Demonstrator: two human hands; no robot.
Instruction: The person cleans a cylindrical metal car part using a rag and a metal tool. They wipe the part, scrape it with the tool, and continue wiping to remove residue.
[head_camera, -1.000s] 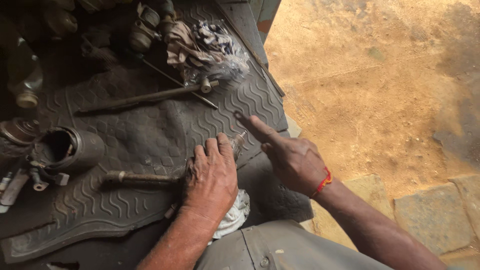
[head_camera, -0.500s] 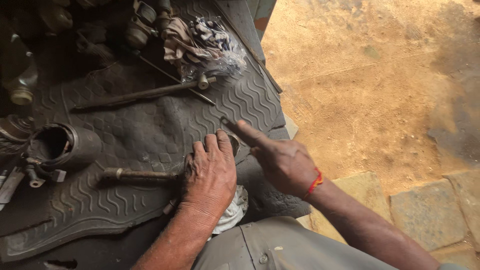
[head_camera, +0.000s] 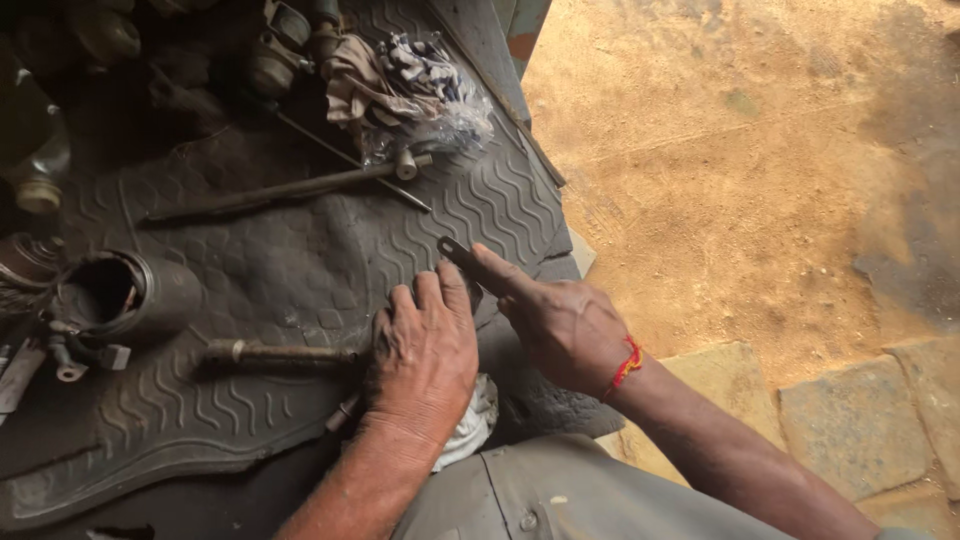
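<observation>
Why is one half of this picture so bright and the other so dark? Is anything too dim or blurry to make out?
In the head view, sunlight washes the sandy ground pale on the right, while the rubber mat lies in shade. The parts along the top left edge sink into near black, hard to identify. The left hand and right hand look reasonably sharp; the plastic bag shows slight glare.

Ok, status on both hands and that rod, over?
Left hand palm down on rusty rod. Right hand steadies thin dark tool with forefinger. Both on ribbed rubber mat. Nothing between them.
</observation>
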